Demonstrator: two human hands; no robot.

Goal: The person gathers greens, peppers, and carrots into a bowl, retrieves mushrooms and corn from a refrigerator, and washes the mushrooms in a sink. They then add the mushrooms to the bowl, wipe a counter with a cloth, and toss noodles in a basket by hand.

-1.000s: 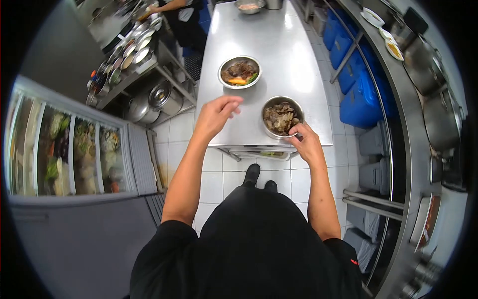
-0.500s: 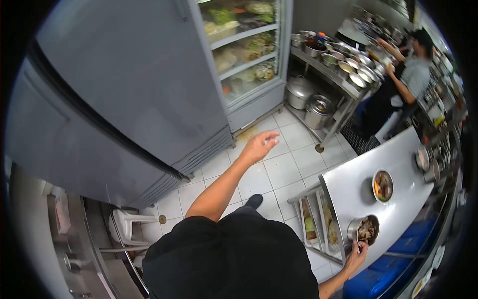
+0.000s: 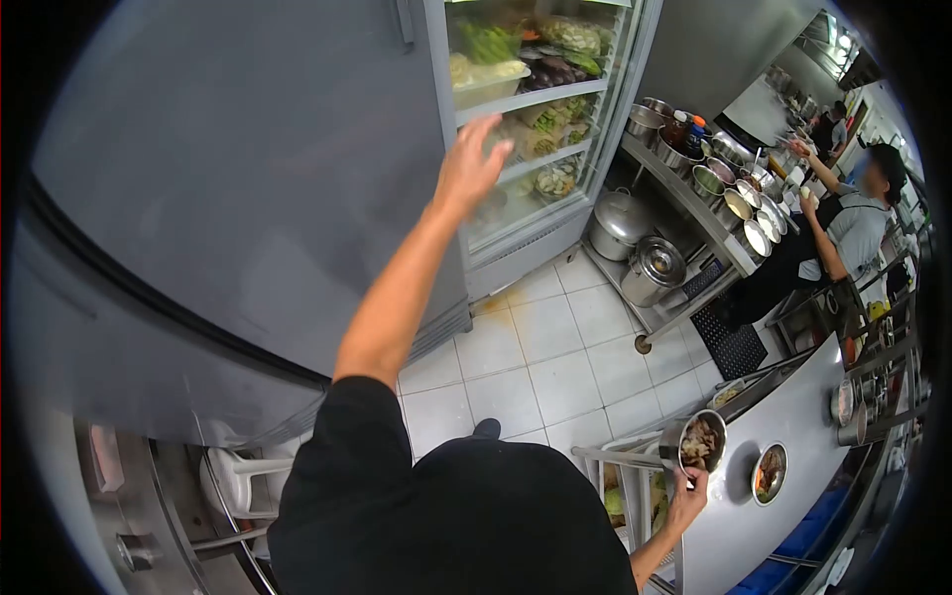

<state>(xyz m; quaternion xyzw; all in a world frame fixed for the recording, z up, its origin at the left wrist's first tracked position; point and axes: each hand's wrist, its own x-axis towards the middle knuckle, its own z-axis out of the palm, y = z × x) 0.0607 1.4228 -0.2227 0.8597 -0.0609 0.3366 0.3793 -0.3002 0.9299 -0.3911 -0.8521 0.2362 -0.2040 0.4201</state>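
Note:
My left hand point(image 3: 471, 171) is stretched up in front of the glass-fronted fridge point(image 3: 535, 253), fingers apart and holding nothing. Whether it touches the fridge door cannot be made out. With my right hand point(image 3: 686, 499) I grip the near side of a round metal pot point(image 3: 673, 442). Brown chopped pieces, which look like meat, point(image 3: 700, 444) fill part of it. The pot is at the left edge of the steel table point(image 3: 729, 540). To its right, a metal bowl point(image 3: 770, 473) with orange and dark food rests on the tabletop.
A large grey cabinet door point(image 3: 248, 188) is on the left. A steel rack point(image 3: 684, 183) holds several pans above lidded pots point(image 3: 620, 223). A co-worker point(image 3: 843, 228) stands beyond it, on the right. White tiles point(image 3: 545, 332) cover the floor; a white stool point(image 3: 243, 481) is lower left.
My left hand has risen from above the floor to the fridge front. My right hand has brought the pot from the tabletop toward the table's left edge. The view has shifted.

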